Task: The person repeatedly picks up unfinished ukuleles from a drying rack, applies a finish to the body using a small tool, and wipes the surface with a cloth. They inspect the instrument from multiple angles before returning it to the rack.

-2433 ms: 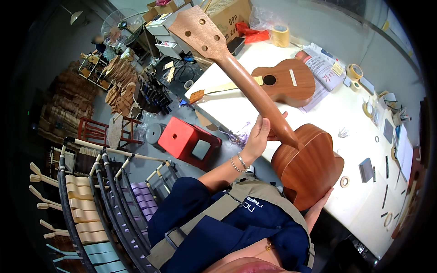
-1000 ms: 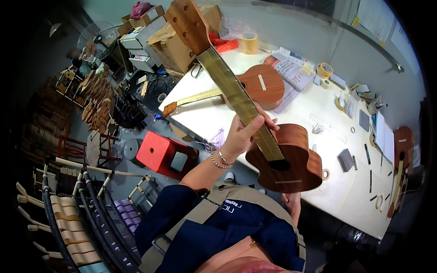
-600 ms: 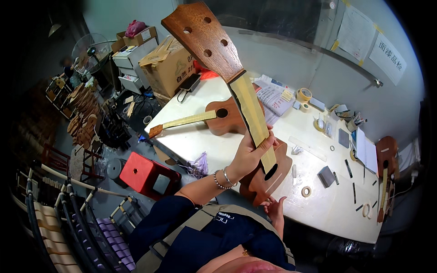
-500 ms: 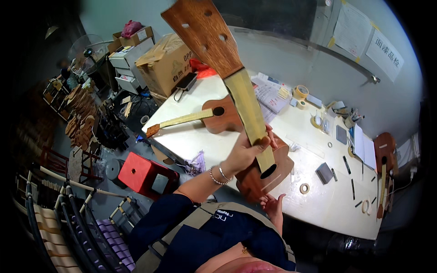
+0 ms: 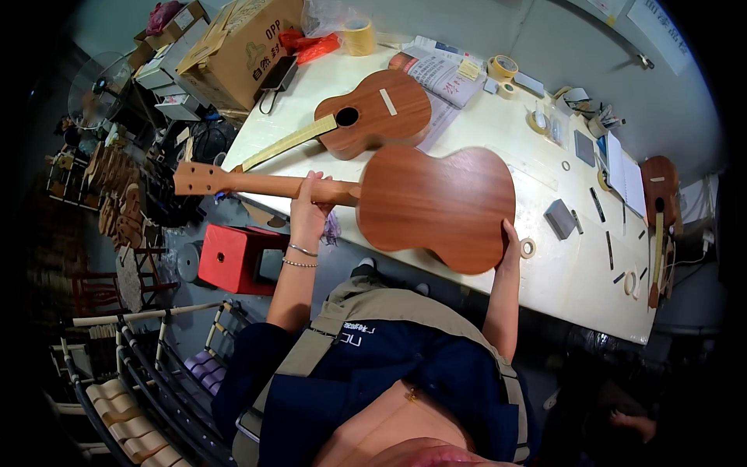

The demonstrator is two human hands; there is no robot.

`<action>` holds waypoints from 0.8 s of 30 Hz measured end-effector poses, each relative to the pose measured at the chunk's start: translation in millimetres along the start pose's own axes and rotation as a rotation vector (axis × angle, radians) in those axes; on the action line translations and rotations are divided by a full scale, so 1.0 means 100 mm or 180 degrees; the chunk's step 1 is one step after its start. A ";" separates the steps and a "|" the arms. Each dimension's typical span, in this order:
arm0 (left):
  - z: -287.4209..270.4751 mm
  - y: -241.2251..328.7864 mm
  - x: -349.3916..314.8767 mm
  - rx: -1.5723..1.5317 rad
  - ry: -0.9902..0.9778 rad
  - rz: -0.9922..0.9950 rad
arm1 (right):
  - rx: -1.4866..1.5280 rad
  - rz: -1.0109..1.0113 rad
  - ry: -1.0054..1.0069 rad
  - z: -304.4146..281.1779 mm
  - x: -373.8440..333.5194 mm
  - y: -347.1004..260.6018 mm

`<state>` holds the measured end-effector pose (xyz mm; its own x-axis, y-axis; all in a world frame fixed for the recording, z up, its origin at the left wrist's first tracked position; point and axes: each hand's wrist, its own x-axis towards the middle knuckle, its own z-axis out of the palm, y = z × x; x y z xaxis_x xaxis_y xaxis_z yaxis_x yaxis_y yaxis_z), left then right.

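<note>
A brown wooden ukulele body with neck, unstrung (image 5: 440,204), is held level in front of me with its back facing up. My left hand (image 5: 313,204) is wrapped round its neck near the heel, some fingers hidden beneath. At the lower end of the body, my right hand (image 5: 510,247) grips the edge, its thumb up along the side and the other fingers out of sight below. Just beyond lies a second ukulele (image 5: 381,109), face up, with masking tape over its fretboard and a pale strip on the bridge spot.
The white table (image 5: 576,288) carries a grey block (image 5: 559,219), tape rolls (image 5: 527,248), pens, an open notebook (image 5: 622,183) and newspapers (image 5: 440,74). Another ukulele (image 5: 660,194) stands at the right end. A cardboard box (image 5: 241,50) is at the far left, a red stool (image 5: 233,257) below it.
The ukulele has swung down from upright to level and been turned over, so its back now shows. My right hand has come up to its lower end. The view has shifted.
</note>
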<state>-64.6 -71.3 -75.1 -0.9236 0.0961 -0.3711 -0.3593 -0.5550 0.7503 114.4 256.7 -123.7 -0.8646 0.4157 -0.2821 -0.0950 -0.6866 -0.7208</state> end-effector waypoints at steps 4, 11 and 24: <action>-0.66 0.05 0.76 0.0319 0.0266 -0.0556 | -0.0641 -0.0238 -0.0431 0.68 0.61 -0.03; -0.76 0.30 1.71 0.0039 0.0184 -0.1006 | -0.1170 0.0132 -0.0222 1.63 1.79 -0.05; -0.90 0.03 2.36 -0.0455 -0.0172 -0.1046 | -0.1586 -0.0715 0.0635 1.31 2.92 0.35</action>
<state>-271.1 -124.4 -209.7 -0.7690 0.3302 -0.5474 -0.6194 -0.5968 0.5101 -206.2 275.8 -148.8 -0.7358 0.6564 -0.1668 0.0200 -0.2252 -0.9741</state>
